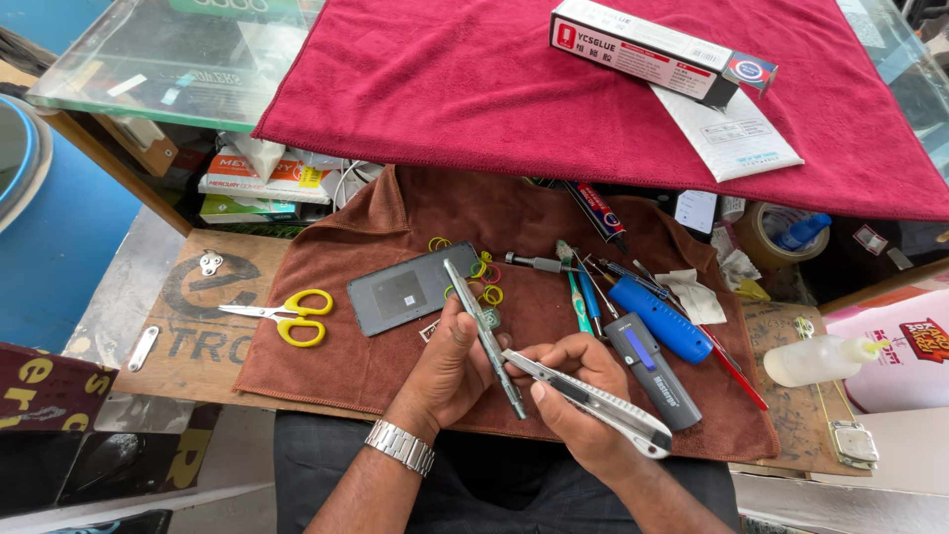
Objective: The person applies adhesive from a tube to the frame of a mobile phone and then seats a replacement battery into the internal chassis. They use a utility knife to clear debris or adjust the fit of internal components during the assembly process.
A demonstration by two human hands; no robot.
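I see my left hand [450, 361] closed around a long, thin grey phone frame piece [484, 331], held edge-up and slanting above the near edge of the brown cloth [346, 366]. My right hand [583, 405] is wrapped shut around a silver utility knife [598, 400], its tip set right against the lower part of that piece. I judge the step in hand to be scraping or trimming along the edge of the piece; the next move calls for a steady left grip and a shallow, light stroke of the blade, kept away from the left fingers.

Just behind the hands, a dark flat phone body [410, 292] lies on the cloth with coloured rubber bands [484, 282] beside it. To the right lie a blue-handled tool [657, 318] and a dark grey device with a blue window [652, 371]; to the left, yellow-handled scissors [287, 314].

Further out, on the red towel [474, 89] atop the glass table [148, 69], sits a long white box with red bands [643, 49] at the upper right, with a white printed leaflet [727, 133] just below it. Under the glass at left is a stack of white, orange and green packets [262, 183]. At the right edge stand a clear squeeze bottle with a yellow tip [816, 361] and a pink printed bag [900, 356].
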